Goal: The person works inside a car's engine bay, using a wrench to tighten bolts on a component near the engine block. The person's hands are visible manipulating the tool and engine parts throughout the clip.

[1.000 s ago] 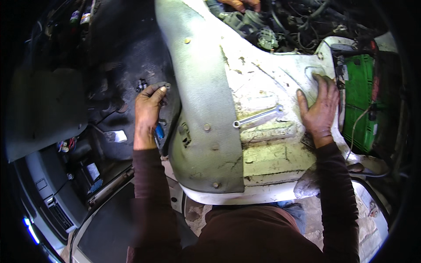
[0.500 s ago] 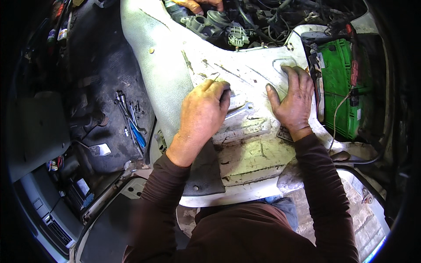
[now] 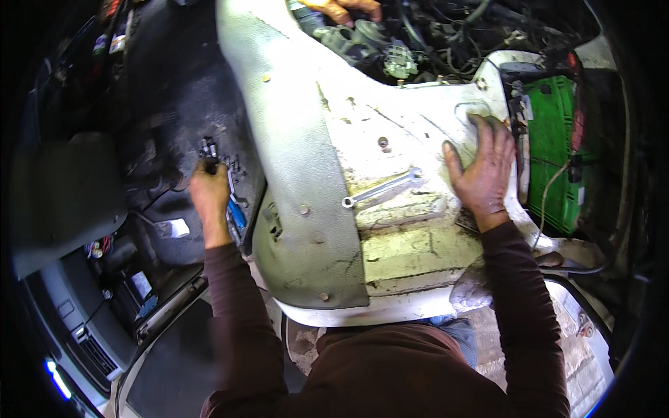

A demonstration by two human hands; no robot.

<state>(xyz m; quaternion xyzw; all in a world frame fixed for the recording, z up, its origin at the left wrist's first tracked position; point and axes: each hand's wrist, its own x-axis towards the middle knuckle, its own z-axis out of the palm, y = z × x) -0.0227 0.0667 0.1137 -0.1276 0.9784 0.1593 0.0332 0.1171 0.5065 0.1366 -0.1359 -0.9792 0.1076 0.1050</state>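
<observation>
My left hand (image 3: 209, 198) has its fingers bent down among the hand tools (image 3: 207, 148) on the dark floor at left. Its fingertips are closed around something dark that I cannot make out. Beside that hand lies a tool with a blue handle (image 3: 237, 214). My right hand (image 3: 483, 171) rests palm down on the white metal panel (image 3: 411, 272), fingers stretched and thumb apart. Between my arms a combination wrench (image 3: 382, 188) lies slanted on the panel, its open jaw toward my right hand. Above the wrench sits a small round dark metal piece (image 3: 382, 142).
Grey padded trim (image 3: 306, 167) covers the panel's left side. Beyond it is an engine bay (image 3: 446, 42), where another person's hand (image 3: 345, 10) reaches in. A green battery (image 3: 550, 153) with a loose cable stands at right. A grey dashboard part (image 3: 70, 306) is at lower left.
My left hand has left the panel and moved left to the tools on the floor, uncovering the wrench and the small round piece. My right hand stays on the panel.
</observation>
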